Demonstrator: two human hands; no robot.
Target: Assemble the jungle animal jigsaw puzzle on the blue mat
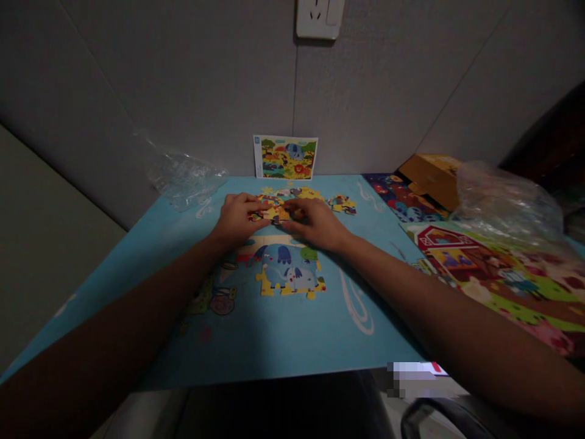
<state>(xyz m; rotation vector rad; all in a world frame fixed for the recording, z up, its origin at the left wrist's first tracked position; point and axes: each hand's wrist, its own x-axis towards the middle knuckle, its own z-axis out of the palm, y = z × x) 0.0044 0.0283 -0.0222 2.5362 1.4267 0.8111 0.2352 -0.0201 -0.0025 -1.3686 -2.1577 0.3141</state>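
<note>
Both my hands are at a cluster of loose jigsaw puzzle pieces (pixel 273 213) on the blue table. My left hand (pixel 236 218) comes in from the left, fingers and thumb closed on the edge of a puzzle piece. From the right, my right hand (pixel 317 224) pinches another piece, its fingertips close to the left hand's. Nearer to me lies a joined puzzle section (pixel 290 269) showing blue elephants, with knobbed edges at its sides and bottom. More pieces (pixel 342 204) lie right of my right hand, and others (pixel 299 192) behind my hands.
A reference picture card (pixel 287 157) leans against the wall at the back. Crumpled clear plastic (pixel 189 180) lies at the back left. To the right are an open cardboard box (pixel 429 180), another plastic bag (pixel 507 195) and a farm picture (pixel 503 268). A wall socket (pixel 319 18) is above.
</note>
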